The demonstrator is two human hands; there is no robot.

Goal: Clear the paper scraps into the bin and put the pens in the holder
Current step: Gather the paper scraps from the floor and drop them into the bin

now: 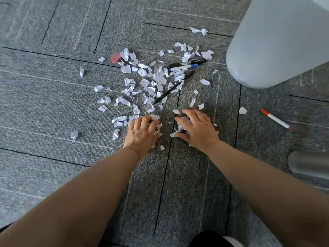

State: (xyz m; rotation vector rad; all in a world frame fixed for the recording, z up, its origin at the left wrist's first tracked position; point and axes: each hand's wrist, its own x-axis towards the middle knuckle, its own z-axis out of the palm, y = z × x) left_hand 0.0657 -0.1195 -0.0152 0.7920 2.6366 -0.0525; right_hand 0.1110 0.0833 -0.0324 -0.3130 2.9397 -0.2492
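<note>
I am working on the floor (pixel 53 107), a grey carpet. Far to the left a few paper scraps (pixel 160 79) lie alone, well apart from the big heap. At the top left edge of the heap is a pink clip (pixel 115 58), touching some scraps.

My left hand (pixel 142 132) is down at the near edge of the heap. Its grip is curled in, with scraps bunched under the fingers. Most of the scraps are spread out just past it.

In the far part of the heap are three pens. A black pen (pixel 174 87) lies slanted, partly under scraps. A blue pen (pixel 183 67) and a dark pen (pixel 187 62) lie side by side above it.

My right hand (pixel 197 129) is near the left one. Its grip is curled too, with scraps caught between thumb and fingers.

The bin (pixel 277 41) stands to the far right, apart from the heap. A red pen (pixel 275 119) lies alone on the floor nearer to me. At the right edge is a blurry grey tube (pixel 308 164); it may be the holder, but I cannot be sure.

I think the job has only begun. Nearly all the scraps and all four pens are on the floor.
</note>
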